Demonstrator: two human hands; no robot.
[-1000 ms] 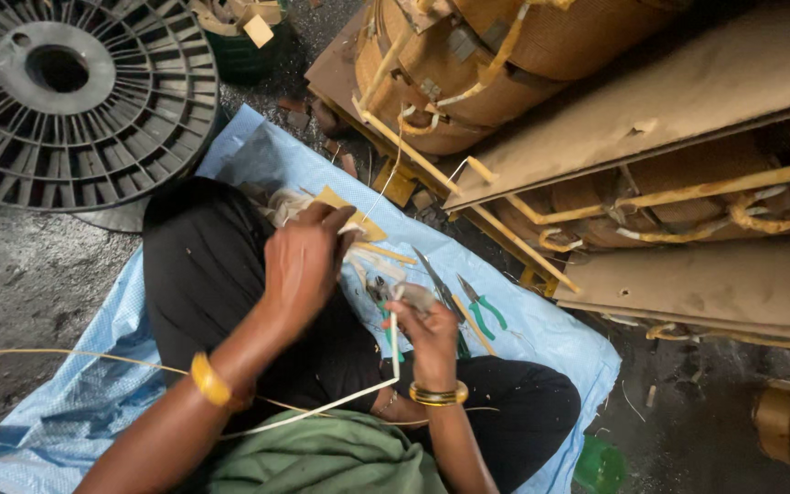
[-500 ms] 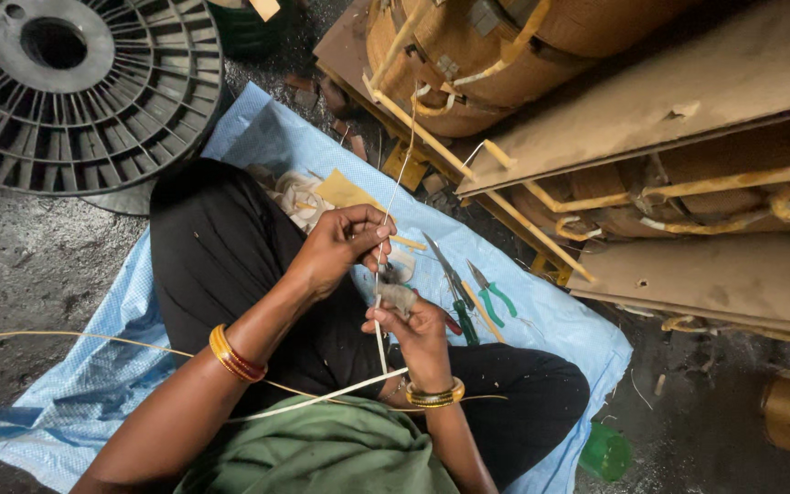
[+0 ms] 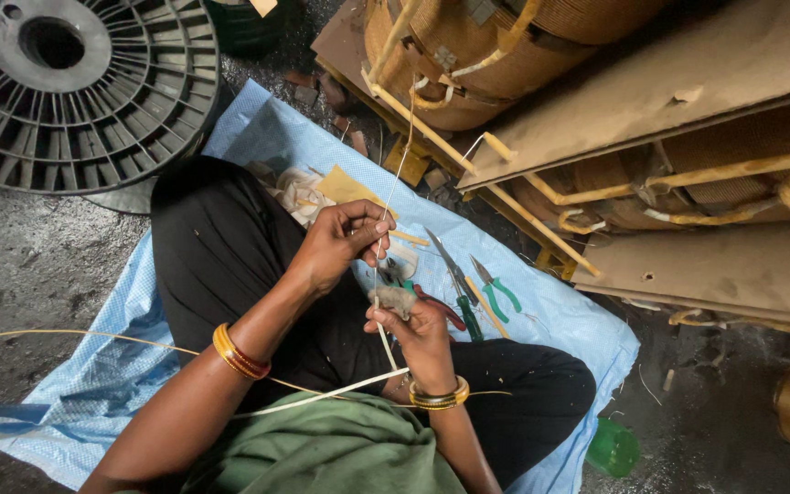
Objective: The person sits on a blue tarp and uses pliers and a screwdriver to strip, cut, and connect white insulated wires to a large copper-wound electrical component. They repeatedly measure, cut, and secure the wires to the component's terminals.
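Observation:
My left hand (image 3: 340,240) pinches a thin pale wire (image 3: 384,197) that runs up toward the big brown wound coil (image 3: 468,55). Just below, my right hand (image 3: 418,325) grips a small grey wad of cloth (image 3: 397,298) wrapped around the same wire. A whitish sleeve strip (image 3: 322,395) trails from my right hand across my lap. Both wrists wear gold bangles. I sit cross-legged in black trousers on a blue woven sheet (image 3: 93,384).
Green-handled pliers (image 3: 497,289), scissors (image 3: 454,284) and a red-handled tool (image 3: 441,309) lie on the sheet beside my right hand. A black plastic reel (image 3: 66,91) lies at upper left. Brown boards and coils with yellow tubing (image 3: 688,174) fill the right. A green cup (image 3: 613,446) sits at bottom right.
My left hand has come back from the yellow paper scraps to the wire and pinched it above my right hand. The right hand stays in place.

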